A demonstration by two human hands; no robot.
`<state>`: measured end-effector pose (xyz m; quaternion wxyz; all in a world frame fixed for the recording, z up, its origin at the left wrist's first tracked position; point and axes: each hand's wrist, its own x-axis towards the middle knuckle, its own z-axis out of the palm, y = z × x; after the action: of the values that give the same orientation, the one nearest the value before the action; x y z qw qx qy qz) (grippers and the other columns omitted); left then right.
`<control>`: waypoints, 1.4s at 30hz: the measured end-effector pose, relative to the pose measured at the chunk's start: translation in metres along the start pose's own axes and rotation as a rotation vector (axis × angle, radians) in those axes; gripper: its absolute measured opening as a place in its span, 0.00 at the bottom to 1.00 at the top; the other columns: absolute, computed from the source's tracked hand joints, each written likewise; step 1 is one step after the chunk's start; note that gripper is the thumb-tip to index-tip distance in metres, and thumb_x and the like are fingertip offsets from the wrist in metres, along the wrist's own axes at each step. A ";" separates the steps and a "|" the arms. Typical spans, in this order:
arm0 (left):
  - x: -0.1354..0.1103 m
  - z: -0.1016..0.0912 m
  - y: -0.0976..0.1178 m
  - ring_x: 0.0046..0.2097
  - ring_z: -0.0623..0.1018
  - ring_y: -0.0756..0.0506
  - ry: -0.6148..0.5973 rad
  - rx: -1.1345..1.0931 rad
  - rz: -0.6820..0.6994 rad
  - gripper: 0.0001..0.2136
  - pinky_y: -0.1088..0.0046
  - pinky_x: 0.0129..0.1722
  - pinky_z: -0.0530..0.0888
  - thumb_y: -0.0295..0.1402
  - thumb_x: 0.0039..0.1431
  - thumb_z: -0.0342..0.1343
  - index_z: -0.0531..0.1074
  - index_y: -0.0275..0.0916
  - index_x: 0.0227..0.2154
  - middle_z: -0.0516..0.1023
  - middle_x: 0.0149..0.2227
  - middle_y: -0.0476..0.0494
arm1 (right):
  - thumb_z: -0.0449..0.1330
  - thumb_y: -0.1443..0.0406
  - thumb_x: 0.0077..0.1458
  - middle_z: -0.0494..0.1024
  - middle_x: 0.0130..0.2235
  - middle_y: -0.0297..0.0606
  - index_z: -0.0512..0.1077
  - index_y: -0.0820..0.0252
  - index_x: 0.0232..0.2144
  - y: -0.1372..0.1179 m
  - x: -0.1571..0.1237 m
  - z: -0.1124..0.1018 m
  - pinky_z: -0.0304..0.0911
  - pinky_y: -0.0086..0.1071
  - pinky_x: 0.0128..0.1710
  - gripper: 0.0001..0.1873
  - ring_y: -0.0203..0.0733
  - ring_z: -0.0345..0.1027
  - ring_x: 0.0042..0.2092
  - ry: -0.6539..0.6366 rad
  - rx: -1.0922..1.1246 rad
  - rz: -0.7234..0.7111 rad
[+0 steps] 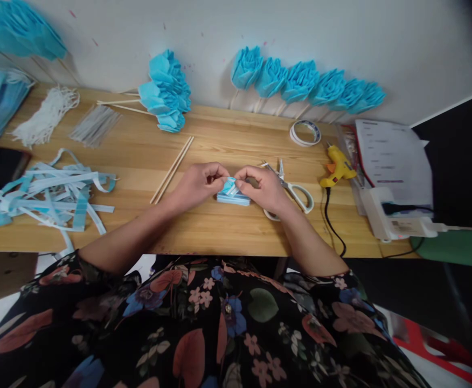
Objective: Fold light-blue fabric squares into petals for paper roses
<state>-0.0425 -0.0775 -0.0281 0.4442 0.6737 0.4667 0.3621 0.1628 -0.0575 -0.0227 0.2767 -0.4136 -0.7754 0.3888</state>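
A small folded stack of blue paper (233, 194) lies at the middle of the wooden table (203, 231). My left hand (199, 185) pinches its top from the left with closed fingers. My right hand (262, 188) pinches the same top from the right, fingertips meeting those of the left hand. A thin pale strip seems to sit between the fingertips, too small to make out. White-handled scissors (296, 192) lie just right of my right hand. Two wooden sticks (172, 169) lie just left of my left hand.
Finished blue paper flowers (306, 81) lean on the wall; more flowers on sticks (165, 91) lie at the back. Blue strip scraps (54, 191) pile at left. A tape roll (304, 132), yellow glue gun (338, 167), power strip (385, 215) and papers (393, 153) sit at right.
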 end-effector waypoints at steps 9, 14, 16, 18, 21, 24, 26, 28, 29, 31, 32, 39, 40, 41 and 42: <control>0.000 -0.005 0.005 0.32 0.75 0.50 0.013 -0.072 -0.012 0.10 0.75 0.32 0.72 0.38 0.60 0.56 0.75 0.36 0.33 0.78 0.30 0.46 | 0.58 0.59 0.56 0.76 0.28 0.33 0.74 0.59 0.30 0.002 -0.001 -0.004 0.59 0.31 0.33 0.10 0.37 0.65 0.30 0.023 0.023 0.003; 0.001 0.000 0.003 0.27 0.72 0.51 0.047 -0.030 -0.013 0.08 0.76 0.28 0.69 0.37 0.57 0.58 0.73 0.37 0.29 0.75 0.25 0.49 | 0.58 0.57 0.56 0.76 0.28 0.33 0.74 0.58 0.31 0.000 -0.001 -0.003 0.58 0.31 0.33 0.11 0.36 0.64 0.31 0.016 0.025 0.001; 0.000 0.001 0.003 0.27 0.71 0.51 0.031 -0.029 -0.009 0.08 0.76 0.28 0.68 0.37 0.56 0.58 0.72 0.37 0.28 0.74 0.24 0.50 | 0.59 0.57 0.56 0.76 0.28 0.33 0.74 0.58 0.30 -0.001 -0.001 -0.001 0.58 0.31 0.33 0.11 0.36 0.64 0.30 0.013 0.032 0.002; -0.001 0.003 0.005 0.27 0.70 0.52 0.010 -0.010 -0.009 0.09 0.76 0.28 0.67 0.37 0.56 0.58 0.72 0.37 0.27 0.73 0.24 0.50 | 0.60 0.57 0.55 0.75 0.27 0.33 0.72 0.58 0.28 -0.002 -0.001 0.001 0.57 0.31 0.32 0.11 0.35 0.62 0.30 0.000 0.035 -0.001; -0.002 0.004 0.008 0.28 0.69 0.51 0.001 0.043 -0.010 0.08 0.76 0.28 0.66 0.37 0.55 0.58 0.72 0.38 0.26 0.73 0.24 0.50 | 0.59 0.59 0.55 0.73 0.26 0.31 0.71 0.58 0.27 -0.004 -0.001 0.002 0.55 0.30 0.30 0.10 0.34 0.60 0.28 -0.026 0.043 0.001; -0.002 0.004 0.008 0.27 0.68 0.52 0.007 0.044 0.000 0.08 0.76 0.28 0.65 0.37 0.56 0.57 0.71 0.38 0.26 0.72 0.23 0.50 | 0.59 0.59 0.55 0.73 0.26 0.31 0.70 0.58 0.28 -0.003 0.000 0.003 0.53 0.30 0.29 0.09 0.34 0.58 0.28 -0.038 0.061 0.013; -0.002 0.004 0.006 0.27 0.68 0.52 0.015 0.012 0.006 0.08 0.76 0.27 0.65 0.36 0.56 0.58 0.71 0.38 0.26 0.72 0.23 0.50 | 0.59 0.59 0.54 0.73 0.26 0.31 0.71 0.58 0.28 -0.002 0.000 0.003 0.54 0.30 0.29 0.09 0.34 0.58 0.28 -0.040 0.079 0.015; -0.001 0.003 0.004 0.27 0.69 0.52 0.014 -0.033 0.002 0.08 0.77 0.27 0.66 0.36 0.56 0.58 0.71 0.37 0.27 0.73 0.24 0.50 | 0.60 0.58 0.54 0.74 0.27 0.32 0.71 0.58 0.29 0.000 0.001 0.002 0.55 0.30 0.30 0.09 0.34 0.60 0.29 -0.045 0.101 0.011; -0.001 0.003 0.003 0.27 0.70 0.52 0.010 -0.056 -0.004 0.08 0.77 0.27 0.66 0.36 0.56 0.58 0.71 0.37 0.27 0.73 0.25 0.49 | 0.60 0.58 0.54 0.74 0.28 0.32 0.71 0.58 0.29 0.001 0.001 0.002 0.56 0.30 0.30 0.09 0.35 0.61 0.29 -0.046 0.113 0.007; 0.000 0.002 0.002 0.27 0.71 0.51 0.007 -0.090 -0.021 0.07 0.76 0.27 0.68 0.35 0.56 0.58 0.71 0.37 0.27 0.74 0.25 0.49 | 0.60 0.58 0.54 0.76 0.29 0.33 0.72 0.59 0.30 0.002 0.001 0.001 0.58 0.30 0.32 0.10 0.35 0.63 0.31 -0.049 0.134 0.004; 0.000 0.001 0.002 0.27 0.71 0.51 0.011 -0.098 -0.030 0.07 0.76 0.28 0.68 0.35 0.56 0.58 0.71 0.37 0.27 0.74 0.25 0.49 | 0.60 0.58 0.54 0.76 0.30 0.33 0.73 0.59 0.31 0.003 0.001 0.001 0.59 0.30 0.32 0.10 0.36 0.64 0.31 -0.049 0.143 0.009; 0.001 -0.001 0.004 0.28 0.72 0.51 0.041 -0.096 -0.036 0.07 0.76 0.28 0.69 0.35 0.57 0.57 0.71 0.37 0.28 0.74 0.26 0.49 | 0.61 0.57 0.55 0.77 0.28 0.34 0.74 0.58 0.30 -0.001 -0.001 -0.001 0.59 0.31 0.33 0.10 0.37 0.65 0.31 0.024 0.079 0.018; 0.000 -0.001 0.004 0.28 0.72 0.51 0.032 -0.094 -0.029 0.07 0.76 0.29 0.69 0.35 0.57 0.57 0.71 0.38 0.29 0.73 0.26 0.49 | 0.60 0.58 0.55 0.77 0.28 0.33 0.74 0.58 0.29 -0.002 -0.001 -0.001 0.59 0.31 0.33 0.10 0.37 0.65 0.31 0.023 0.056 0.014; 0.000 0.000 0.004 0.28 0.72 0.51 0.021 -0.084 -0.022 0.07 0.76 0.29 0.69 0.35 0.57 0.56 0.71 0.38 0.29 0.73 0.26 0.49 | 0.60 0.59 0.55 0.76 0.28 0.33 0.74 0.58 0.29 -0.003 -0.001 -0.001 0.59 0.31 0.33 0.09 0.37 0.64 0.31 0.017 0.037 0.013; 0.000 0.000 0.005 0.28 0.71 0.51 0.011 -0.066 -0.015 0.07 0.76 0.29 0.69 0.36 0.57 0.57 0.71 0.38 0.29 0.73 0.25 0.49 | 0.60 0.59 0.55 0.77 0.28 0.33 0.73 0.58 0.29 -0.004 -0.002 -0.001 0.59 0.31 0.33 0.09 0.36 0.64 0.31 0.009 0.021 0.014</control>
<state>-0.0410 -0.0787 -0.0238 0.4659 0.6532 0.4620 0.3778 0.1628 -0.0599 -0.0189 0.2817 -0.4175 -0.7672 0.3971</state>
